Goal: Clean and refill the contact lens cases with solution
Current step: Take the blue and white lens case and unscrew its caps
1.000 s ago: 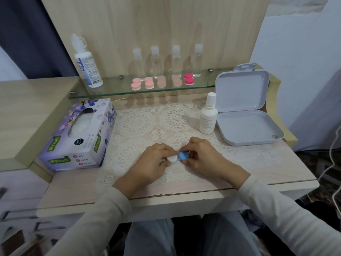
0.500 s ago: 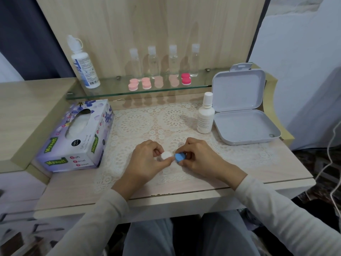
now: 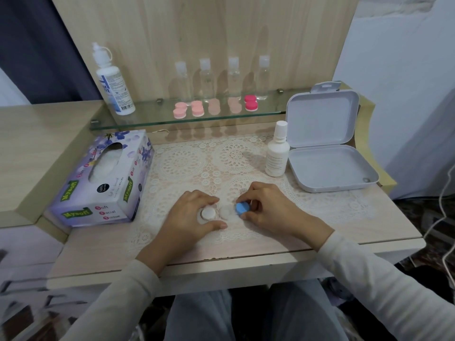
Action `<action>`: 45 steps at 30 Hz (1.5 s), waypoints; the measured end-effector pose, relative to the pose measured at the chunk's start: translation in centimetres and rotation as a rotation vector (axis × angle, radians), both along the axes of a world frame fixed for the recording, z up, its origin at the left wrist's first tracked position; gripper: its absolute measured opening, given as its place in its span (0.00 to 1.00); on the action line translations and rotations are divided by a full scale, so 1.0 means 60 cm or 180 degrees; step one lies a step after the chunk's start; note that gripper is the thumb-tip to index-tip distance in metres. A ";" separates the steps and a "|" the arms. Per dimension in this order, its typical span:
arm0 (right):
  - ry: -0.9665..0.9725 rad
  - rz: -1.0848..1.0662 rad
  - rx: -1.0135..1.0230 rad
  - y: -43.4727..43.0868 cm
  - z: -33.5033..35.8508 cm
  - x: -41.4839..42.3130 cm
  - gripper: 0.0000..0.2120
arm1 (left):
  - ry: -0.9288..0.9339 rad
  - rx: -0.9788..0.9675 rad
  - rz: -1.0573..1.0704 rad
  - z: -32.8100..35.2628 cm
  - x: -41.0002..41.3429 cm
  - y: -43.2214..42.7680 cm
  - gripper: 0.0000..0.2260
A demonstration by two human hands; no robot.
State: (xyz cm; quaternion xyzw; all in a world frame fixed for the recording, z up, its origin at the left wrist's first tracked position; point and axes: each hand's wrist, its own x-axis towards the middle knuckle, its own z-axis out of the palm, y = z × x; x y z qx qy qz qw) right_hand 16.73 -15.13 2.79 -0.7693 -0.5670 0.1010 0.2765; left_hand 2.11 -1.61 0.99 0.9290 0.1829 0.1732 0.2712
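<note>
A contact lens case [image 3: 227,212] lies on the lace mat between my hands, its white well uncovered. My left hand [image 3: 192,217] pinches the white cap [image 3: 208,213] just left of the case, lifted off it. My right hand [image 3: 268,207] pinches the blue cap [image 3: 241,208] at the case's right side, tilted up. A small white solution bottle [image 3: 277,153] stands behind my right hand. A larger solution bottle [image 3: 112,82] stands on the glass shelf [image 3: 152,116] at the left. Several pink lens cases [image 3: 197,109] and one darker pink case [image 3: 251,103] lie along the shelf.
A tissue box [image 3: 105,178] lies at the left of the table. An open grey hinged box [image 3: 327,146] sits at the right. Several clear small bottles [image 3: 232,77] stand at the back of the shelf. The table's front edge runs just below my wrists.
My hands have drawn apart. The white cap has come off the case and moved left with my left hand; the blue cap has tilted up in my right.
</note>
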 end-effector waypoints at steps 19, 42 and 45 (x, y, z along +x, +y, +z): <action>-0.0375 0.0397 -0.0511 0.011 0.027 0.013 0.10 | -0.0611 -0.0312 -0.0160 -0.017 0.038 -0.020 0.14; -0.0672 0.0195 -0.0791 0.022 0.066 0.006 0.08 | -0.0692 -0.0157 -0.0154 -0.020 0.037 -0.022 0.13; -0.0538 -0.0036 -0.0680 0.012 0.074 0.021 0.10 | -0.0705 -0.0192 -0.0130 -0.019 0.036 -0.023 0.13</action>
